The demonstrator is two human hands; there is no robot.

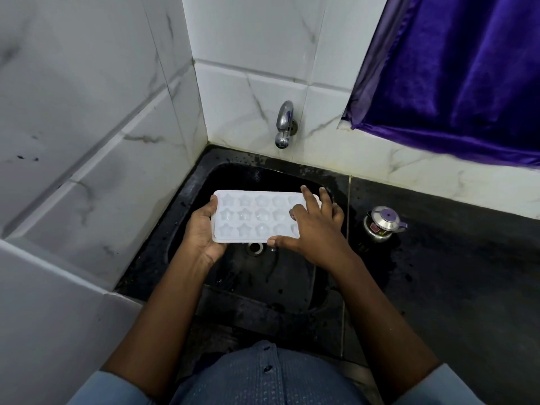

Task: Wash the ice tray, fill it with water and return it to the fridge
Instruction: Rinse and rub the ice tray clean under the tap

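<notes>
In the centre of the frame, the white plastic ice tray (257, 216) is held over the black stone sink (187, 200), just above the round metal drain (254, 247). The left hand (201, 232) grips the tray's left end. The right hand (312, 229) lies over its right end, thumb at the near edge. Behind the sink, the curved chrome tap (284, 124) juts from the white marble-tiled wall (248, 54). To the right, a small steel lidded pot (380, 225) stands on the black stone counter (453, 258), below the purple velvet curtain (455, 68) at upper right.
</notes>
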